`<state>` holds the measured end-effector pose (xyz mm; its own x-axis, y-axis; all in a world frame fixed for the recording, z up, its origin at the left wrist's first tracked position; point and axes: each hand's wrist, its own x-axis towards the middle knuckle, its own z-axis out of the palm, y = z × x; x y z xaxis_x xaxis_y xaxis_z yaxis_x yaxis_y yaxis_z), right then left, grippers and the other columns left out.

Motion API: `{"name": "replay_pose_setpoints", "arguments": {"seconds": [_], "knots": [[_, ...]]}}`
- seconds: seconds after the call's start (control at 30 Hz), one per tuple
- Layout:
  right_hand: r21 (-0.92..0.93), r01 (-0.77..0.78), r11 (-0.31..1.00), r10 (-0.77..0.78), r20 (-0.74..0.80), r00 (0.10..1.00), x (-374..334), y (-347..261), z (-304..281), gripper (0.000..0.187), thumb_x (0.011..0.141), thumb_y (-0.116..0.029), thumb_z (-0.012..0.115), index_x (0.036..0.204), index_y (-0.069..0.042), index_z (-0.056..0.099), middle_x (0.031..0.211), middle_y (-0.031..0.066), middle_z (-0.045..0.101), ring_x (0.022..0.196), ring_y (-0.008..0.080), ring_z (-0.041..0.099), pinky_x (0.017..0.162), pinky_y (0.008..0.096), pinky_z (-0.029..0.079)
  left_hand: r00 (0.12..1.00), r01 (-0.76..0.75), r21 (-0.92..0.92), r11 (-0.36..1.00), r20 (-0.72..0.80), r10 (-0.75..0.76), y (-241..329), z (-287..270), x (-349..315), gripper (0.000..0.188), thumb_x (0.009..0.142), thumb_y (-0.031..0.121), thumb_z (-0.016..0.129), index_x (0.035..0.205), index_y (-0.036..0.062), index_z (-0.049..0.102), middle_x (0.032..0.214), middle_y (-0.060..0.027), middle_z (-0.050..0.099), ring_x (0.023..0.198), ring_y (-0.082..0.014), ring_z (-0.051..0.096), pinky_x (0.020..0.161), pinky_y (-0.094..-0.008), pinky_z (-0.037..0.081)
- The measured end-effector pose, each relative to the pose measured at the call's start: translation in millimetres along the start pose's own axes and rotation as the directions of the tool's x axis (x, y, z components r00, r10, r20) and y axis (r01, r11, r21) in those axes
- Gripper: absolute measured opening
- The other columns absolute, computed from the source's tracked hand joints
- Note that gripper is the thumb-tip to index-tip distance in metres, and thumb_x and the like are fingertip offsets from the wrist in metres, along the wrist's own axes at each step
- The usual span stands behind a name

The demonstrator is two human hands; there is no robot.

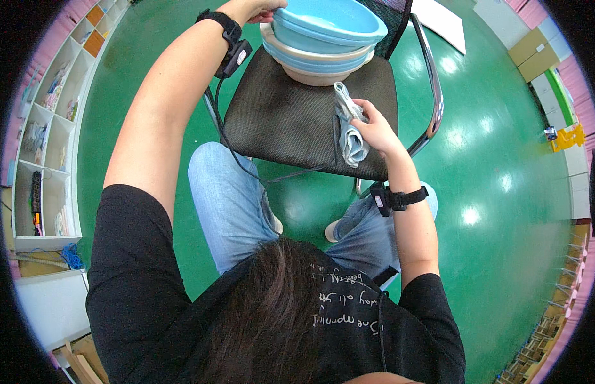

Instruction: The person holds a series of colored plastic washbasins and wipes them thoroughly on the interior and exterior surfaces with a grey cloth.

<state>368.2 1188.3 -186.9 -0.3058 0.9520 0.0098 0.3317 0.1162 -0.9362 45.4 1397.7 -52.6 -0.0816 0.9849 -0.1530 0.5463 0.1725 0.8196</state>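
A stack of plastic basins stands on the far part of a black mesh chair seat (278, 109). The top one is a light blue basin (323, 43), tilted a little. Below it sit white and blue basins (316, 78). My left hand (262, 10) is closed at the left rim of the top basin; its fingers are partly cut off by the upper picture edge. Over the seat's right side, my right hand (376, 130) is closed on a crumpled grey-blue cloth (356, 152), which hangs down toward the seat's near edge.
A chrome armrest (432, 96) curves along the chair's right side. A black cable (230, 144) runs from my left wrist strap (230, 45) across the seat's front. White shelves (54, 121) line the left; cabinets (556, 102) stand right. My knees flank the chair's front.
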Motion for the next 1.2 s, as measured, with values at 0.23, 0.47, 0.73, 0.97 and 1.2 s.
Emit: {"name": "replay_pose_setpoints", "arguments": {"seconds": [0.23,0.47,0.73,0.97,1.2], "knots": [[0.029,-0.068,0.997,0.067,0.019,0.998,-1,-4,-2,0.047,0.081,-0.005,0.059,0.126,-0.002,0.047,0.108,0.0119,0.057,0.099,0.0186,0.055,0.087,0.0288,0.044,0.985,0.171,0.009,0.985,0.011,-0.171,-4,0,4,0.027,0.085,0.019,0.056,0.081,-0.0067,0.060,0.062,-0.0161,0.063,0.045,-0.0239,0.060,0.040,-0.0333,0.051],[0.019,-0.072,0.997,0.072,0.021,0.997,0,-3,2,0.047,0.081,-0.005,0.058,0.127,-0.003,0.046,0.107,0.0121,0.057,0.098,0.0183,0.055,0.086,0.0285,0.044,0.975,0.205,0.021,0.979,0.082,-0.206,-2,1,0,0.030,0.087,0.021,0.051,0.088,-0.0081,0.058,0.066,-0.0181,0.065,0.050,-0.0266,0.064,0.045,-0.0345,0.054],[0.045,-0.063,0.997,0.064,-0.015,0.998,-2,3,-3,0.047,0.082,-0.004,0.058,0.127,-0.003,0.046,0.107,0.0106,0.057,0.097,0.0170,0.054,0.084,0.0271,0.044,0.959,0.263,-0.212,0.941,0.167,-0.230,9,-9,-13,0.064,0.087,0.023,0.053,0.134,-0.0101,0.023,0.123,-0.0324,0.047,0.094,-0.0456,0.060,0.067,-0.0491,0.057],[0.364,-0.067,0.929,0.181,-0.289,0.940,-11,-7,-20,0.049,0.083,-0.005,0.058,0.129,-0.004,0.042,0.106,0.0104,0.058,0.093,0.0159,0.055,0.081,0.0279,0.045,0.997,-0.010,-0.485,0.874,0.059,0.044,-24,-6,-39,0.048,0.082,0.015,0.055,0.123,-0.0087,0.045,0.119,-0.0197,0.052,0.092,-0.0367,0.059,0.074,-0.0458,0.055],[0.625,0.340,0.703,0.086,-0.550,0.831,-27,-53,-51,0.047,0.082,0.000,0.055,0.126,-0.004,0.041,0.105,0.0113,0.056,0.087,0.0197,0.059,0.076,0.0319,0.050,0.967,-0.135,-0.721,0.680,0.053,0.248,-59,-17,-198,0.017,0.083,0.014,0.057,0.095,0.0015,0.056,0.100,-0.0086,0.058,0.096,-0.0194,0.058,0.089,-0.0399,0.048]]}}
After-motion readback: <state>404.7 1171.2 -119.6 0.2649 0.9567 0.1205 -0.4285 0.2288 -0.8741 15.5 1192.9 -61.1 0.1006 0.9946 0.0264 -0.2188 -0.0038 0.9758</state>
